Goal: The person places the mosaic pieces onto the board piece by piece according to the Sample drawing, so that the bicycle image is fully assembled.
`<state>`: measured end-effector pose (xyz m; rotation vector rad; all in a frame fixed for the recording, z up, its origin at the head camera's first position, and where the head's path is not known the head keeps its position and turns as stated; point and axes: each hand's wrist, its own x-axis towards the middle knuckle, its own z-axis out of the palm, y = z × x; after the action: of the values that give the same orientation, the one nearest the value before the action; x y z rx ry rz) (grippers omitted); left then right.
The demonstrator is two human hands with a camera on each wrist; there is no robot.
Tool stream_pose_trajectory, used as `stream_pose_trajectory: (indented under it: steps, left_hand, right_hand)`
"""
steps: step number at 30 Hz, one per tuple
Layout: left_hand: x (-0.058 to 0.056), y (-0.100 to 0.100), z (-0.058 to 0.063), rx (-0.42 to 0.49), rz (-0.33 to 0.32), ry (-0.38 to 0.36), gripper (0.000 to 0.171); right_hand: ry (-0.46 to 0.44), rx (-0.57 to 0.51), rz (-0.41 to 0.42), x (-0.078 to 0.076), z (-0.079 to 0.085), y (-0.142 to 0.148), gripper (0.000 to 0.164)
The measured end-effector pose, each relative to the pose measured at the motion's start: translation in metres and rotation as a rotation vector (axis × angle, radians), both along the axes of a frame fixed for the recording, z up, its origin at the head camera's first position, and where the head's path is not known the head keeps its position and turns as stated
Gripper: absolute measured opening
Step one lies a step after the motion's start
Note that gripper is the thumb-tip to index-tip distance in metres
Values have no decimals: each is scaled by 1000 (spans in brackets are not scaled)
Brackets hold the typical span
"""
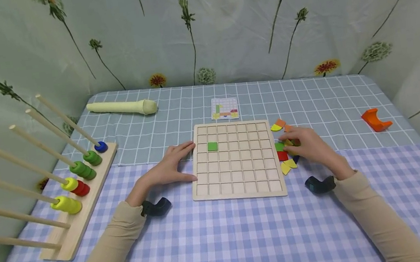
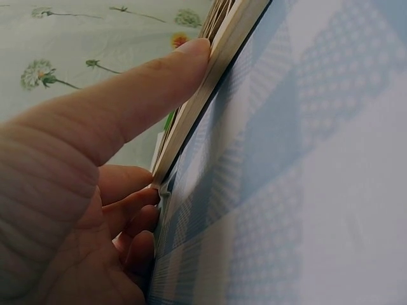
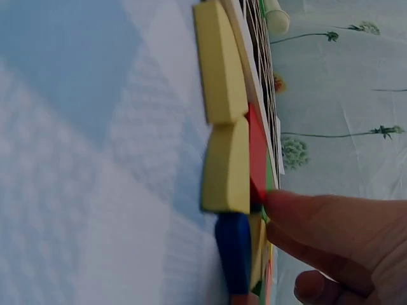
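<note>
Your right hand [image 1: 307, 143] pinches a green piece [image 1: 279, 146] between thumb and fingertip, just beside the right edge of a gridded wooden board [image 1: 237, 162]. Your left hand [image 1: 165, 169] lies with fingers spread, its fingertips and thumb touching the board's left edge.

Around your right fingers, a red piece [image 1: 282, 155] and 2 yellow pieces [image 1: 285, 167] crowd the board's edge; 1 blue piece [image 3: 234, 248] sits next to the yellow ones. Your hand covers part of this pile from above, so its full count is hidden. An orange piece [image 1: 280, 123] lies just beyond.

On the board, 1 green square [image 1: 212, 146] sits toward the upper left. Past the far edge lies a small card [image 1: 224, 108] printed with a grid and coloured shapes, its details too small to make out.

Farther out, a ring rack [image 1: 93, 191] stands at left, 2 of its 7 pegs cut off by the picture's edge. A pale yellow stick [image 1: 120, 107] lies beyond it; an orange curved block [image 1: 375, 120] rests far right.
</note>
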<state>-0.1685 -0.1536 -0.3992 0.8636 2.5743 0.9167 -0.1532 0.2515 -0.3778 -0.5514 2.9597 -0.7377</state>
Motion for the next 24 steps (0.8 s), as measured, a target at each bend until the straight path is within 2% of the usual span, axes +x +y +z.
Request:
stream_pose_trajectory:
  steps: [8, 16, 24]
  left_hand:
    - [-1, 0, 0, -5, -2, 1, 96]
    - [-3, -1, 0, -4, -5, 4, 97]
    - [-3, -1, -3, 2, 6, -17, 97]
  right_hand:
    - [-3, 33, 50, -1, -3, 1, 29]
    - [25, 31, 55, 0, -5, 0, 28]
    - [49, 37, 32, 1, 3, -4, 29]
